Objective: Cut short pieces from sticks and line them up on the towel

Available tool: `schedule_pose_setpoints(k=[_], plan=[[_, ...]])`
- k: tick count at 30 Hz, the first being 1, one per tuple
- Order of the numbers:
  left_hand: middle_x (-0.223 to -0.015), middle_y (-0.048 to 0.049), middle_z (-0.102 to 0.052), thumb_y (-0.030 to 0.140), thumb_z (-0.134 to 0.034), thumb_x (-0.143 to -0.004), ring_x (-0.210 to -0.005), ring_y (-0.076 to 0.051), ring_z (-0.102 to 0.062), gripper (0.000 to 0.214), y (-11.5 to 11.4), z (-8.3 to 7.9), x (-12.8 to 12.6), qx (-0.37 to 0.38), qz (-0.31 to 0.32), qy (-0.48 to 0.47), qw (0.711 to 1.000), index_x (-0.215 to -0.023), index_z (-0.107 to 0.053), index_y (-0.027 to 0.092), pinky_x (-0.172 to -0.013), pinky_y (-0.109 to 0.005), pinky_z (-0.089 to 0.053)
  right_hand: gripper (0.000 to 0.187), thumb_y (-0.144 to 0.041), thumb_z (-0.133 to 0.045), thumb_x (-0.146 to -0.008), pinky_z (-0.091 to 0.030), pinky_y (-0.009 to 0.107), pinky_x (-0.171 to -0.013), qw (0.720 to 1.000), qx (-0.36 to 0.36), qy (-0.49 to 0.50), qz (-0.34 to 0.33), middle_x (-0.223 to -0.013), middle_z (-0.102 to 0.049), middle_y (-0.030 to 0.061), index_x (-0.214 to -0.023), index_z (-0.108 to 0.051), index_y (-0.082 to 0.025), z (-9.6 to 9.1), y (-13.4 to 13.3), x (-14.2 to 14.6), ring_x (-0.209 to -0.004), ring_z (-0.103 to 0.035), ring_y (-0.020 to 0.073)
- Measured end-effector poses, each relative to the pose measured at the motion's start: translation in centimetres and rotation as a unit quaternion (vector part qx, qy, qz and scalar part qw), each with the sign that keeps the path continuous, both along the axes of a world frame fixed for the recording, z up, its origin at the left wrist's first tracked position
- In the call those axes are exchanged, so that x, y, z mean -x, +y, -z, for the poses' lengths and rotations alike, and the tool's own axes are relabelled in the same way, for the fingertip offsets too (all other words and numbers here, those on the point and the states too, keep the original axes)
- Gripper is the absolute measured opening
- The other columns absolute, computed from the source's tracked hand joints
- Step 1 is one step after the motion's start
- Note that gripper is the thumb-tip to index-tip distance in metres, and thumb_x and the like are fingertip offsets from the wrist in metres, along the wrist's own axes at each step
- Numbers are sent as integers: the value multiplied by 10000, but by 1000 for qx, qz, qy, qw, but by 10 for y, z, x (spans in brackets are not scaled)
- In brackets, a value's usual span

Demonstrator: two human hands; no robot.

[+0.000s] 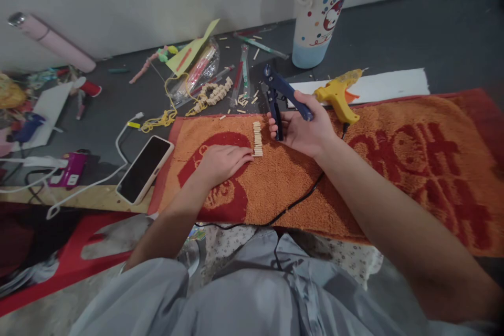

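Observation:
My right hand (pixel 309 126) is wrapped round the blue handles of a plier-like cutter (pixel 289 95), held above the orange towel (pixel 299 191) with its head up and to the left. The cutter's handles stand apart. My left hand (pixel 225 164) rests palm down on the towel, fingers stretched out and close together. Its fingertips touch the near end of a row of short wooden sticks (pixel 257 139), laid side by side in a column. Whether the fingertips pinch a stick is hidden.
A yellow glue gun (pixel 342 95) lies right of the cutter, its black cord crossing the towel. Behind it is a white strip (pixel 394 84). A tall bottle (pixel 321 16) stands at the back. Loose stick bits (pixel 244 100), yellow string (pixel 159 122) and a phone (pixel 145 169) lie leftward.

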State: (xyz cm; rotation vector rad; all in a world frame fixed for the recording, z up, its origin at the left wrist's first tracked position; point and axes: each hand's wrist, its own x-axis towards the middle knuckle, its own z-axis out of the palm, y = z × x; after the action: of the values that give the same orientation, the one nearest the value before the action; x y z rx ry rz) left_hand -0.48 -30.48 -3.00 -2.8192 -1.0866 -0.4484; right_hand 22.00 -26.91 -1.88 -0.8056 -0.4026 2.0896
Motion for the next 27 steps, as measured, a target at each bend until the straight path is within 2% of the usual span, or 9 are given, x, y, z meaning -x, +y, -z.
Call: schedule_pose_setpoints(k=[10, 14, 20, 27], plan=[[-780, 5, -733, 374, -522, -854, -690, -121, -674, 232, -2, 0, 0, -4, 7, -8, 1000, -882, -678, 204, -607, -234, -427, 479, -631, -505, -728, -490, 308, -608, 999, -32, -12, -13, -652, -555, 38, -867, -602, -183, 2, 1, -1, -650, -539, 165], [-749, -3, -723, 390, -534, -838, -656, -120, -657, 240, -3, -2, -1, 27, -8, -12, 1000, -903, -671, 203, -583, -236, -408, 443, -584, -470, -767, -492, 296, -610, 1000, -10, 1, -9, -655, -557, 37, -875, -610, -178, -1, 0, -1, -650, -536, 156], [-581, 16, -639, 391, -530, -811, -515, -97, -565, 236, -4, -9, -4, 105, -52, -1, 993, -786, -638, 183, -497, -229, -332, 437, -585, -471, -751, -498, 310, -600, 1000, -3, -16, -2, -673, -561, 43, -878, -613, -191, -2, 0, 0, -659, -537, 170], [-600, 15, -635, 359, -506, -821, -532, -92, -557, 235, -4, -5, -6, 126, -65, -18, 990, -906, -648, 192, -526, -224, -348, 493, -637, -456, -734, -507, 334, -647, 998, -43, -38, -26, -705, -560, 43, -885, -602, -191, 0, 0, -1, -712, -548, 187]])
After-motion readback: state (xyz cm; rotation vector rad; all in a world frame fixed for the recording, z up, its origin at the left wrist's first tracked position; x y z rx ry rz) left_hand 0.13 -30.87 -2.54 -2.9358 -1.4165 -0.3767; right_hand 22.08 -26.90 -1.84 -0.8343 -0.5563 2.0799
